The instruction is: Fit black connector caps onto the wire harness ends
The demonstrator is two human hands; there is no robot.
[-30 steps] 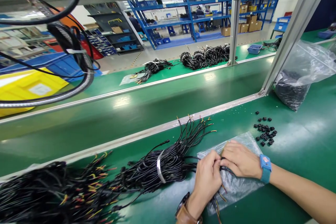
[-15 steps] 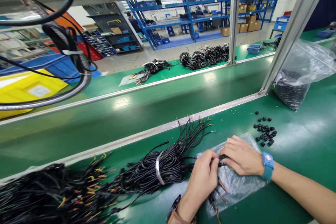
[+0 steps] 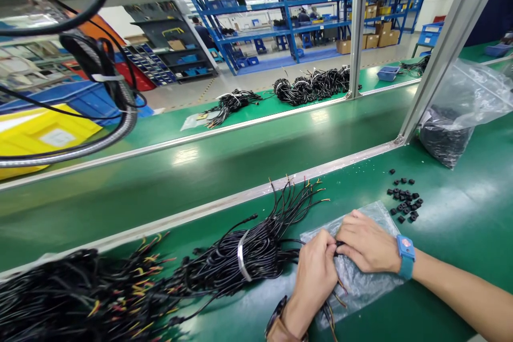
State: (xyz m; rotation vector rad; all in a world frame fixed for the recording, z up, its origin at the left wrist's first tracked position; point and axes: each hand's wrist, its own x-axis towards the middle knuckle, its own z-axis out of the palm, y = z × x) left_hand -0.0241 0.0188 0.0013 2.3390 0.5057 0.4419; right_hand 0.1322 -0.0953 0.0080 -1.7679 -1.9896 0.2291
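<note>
- Closer together than half a second ago, the left hand (image 3: pixel 316 267) and the right hand (image 3: pixel 368 243) nearly meet at the fingertips; I see the left wrist shifted rightward.
- Both pinch a black cable (image 3: pixel 339 243), just a dark bit between them over a flat plastic bag (image 3: pixel 377 286), near that bag's far edge. I cannot tell what the hidden fingers are doing.
- I judge this piece to be midway: it is in hand, not set down. Left over, as I read it, are the tied cable bundle (image 3: pixel 256 256), the cable heap (image 3: pixel 60 294) toward the left and the loose black pieces (image 3: pixel 405 203) beyond the bag's right corner; I can't count finished ones.
- My view shows a glossy green table (image 3: pixel 460 214), a metal rail (image 3: pixel 224 200) along its far edge and a filled clear bag (image 3: pixel 447 141) beside the upright (image 3: pixel 436 59).
- Across the room I see blue shelving (image 3: pixel 256 37) and cardboard boxes (image 3: pixel 372 41).
</note>
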